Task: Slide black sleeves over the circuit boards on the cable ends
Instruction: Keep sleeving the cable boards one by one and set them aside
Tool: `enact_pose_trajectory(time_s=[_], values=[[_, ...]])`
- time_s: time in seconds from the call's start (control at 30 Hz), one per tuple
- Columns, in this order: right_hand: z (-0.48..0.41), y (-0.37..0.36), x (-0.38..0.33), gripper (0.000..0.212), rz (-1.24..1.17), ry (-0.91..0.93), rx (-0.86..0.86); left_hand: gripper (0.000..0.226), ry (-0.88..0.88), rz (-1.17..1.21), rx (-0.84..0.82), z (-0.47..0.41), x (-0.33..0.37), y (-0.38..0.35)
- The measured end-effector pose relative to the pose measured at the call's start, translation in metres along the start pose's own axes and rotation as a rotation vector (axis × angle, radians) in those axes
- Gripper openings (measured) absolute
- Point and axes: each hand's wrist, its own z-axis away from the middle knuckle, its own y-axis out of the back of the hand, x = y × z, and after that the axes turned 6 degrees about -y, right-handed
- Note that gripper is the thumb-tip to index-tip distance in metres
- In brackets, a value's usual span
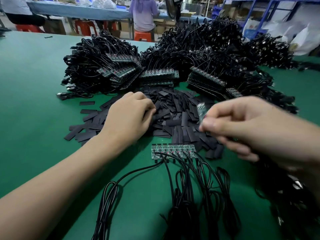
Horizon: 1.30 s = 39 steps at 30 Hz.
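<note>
Beyond both hands, heaps of bare green circuit boards [158, 74] await sleeving. Right hand [256, 129] pinches 1 board [201, 110]; left hand [128, 116] curls among flat black sleeves [180, 108], grip unclear.

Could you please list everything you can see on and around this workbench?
Table: one, green, foreground.
Black sleeves: large loose pile, black, table centre.
Row of circuit boards: one, green, just in front of the pile.
Cables: several, black, trailing from that row toward the camera.
Stacked boards: several stacks, dark green, behind the pile.
Cable heaps: tangled, black, behind the stacks.
Stools: at least three, red, background.
Seated person: one, lilac top, far bench.
Single circuit board: one, green, blurred, above the pile.
Left hand: on the sleeve pile, fingers curled; grip hidden.
Right hand: raised, pinching the single board.
</note>
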Motion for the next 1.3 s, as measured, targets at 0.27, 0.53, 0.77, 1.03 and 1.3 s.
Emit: enact_pose_trajectory(time_s=[0.27, 0.53, 0.77, 1.03, 1.3], values=[[-0.028, -0.053, 0.051, 0.026, 0.024, 0.002, 0.232, 0.008, 0.193, 0.99, -0.252, 0.034, 0.032, 0.027], [-0.033, -0.061, 0.056, 0.036, -0.07, 0.04, 0.174, 0.031, 0.153, 0.847, -0.087, 0.057, 0.033, 0.026], [-0.037, -0.06, 0.061, 0.044, 0.07, 0.078, 0.209, 0.026, 0.124, 0.786, 0.022, 0.055, 0.027, 0.026], [-0.033, -0.055, 0.061, 0.035, 0.173, 0.126, 0.137, 0.018, 0.145, 0.867, 0.016, 0.059, 0.023, 0.022], [-0.031, -0.055, 0.063, 0.033, 0.25, 0.138, 0.088, 0.015, 0.204, 1.005, -0.005, 0.06, 0.026, 0.018]])
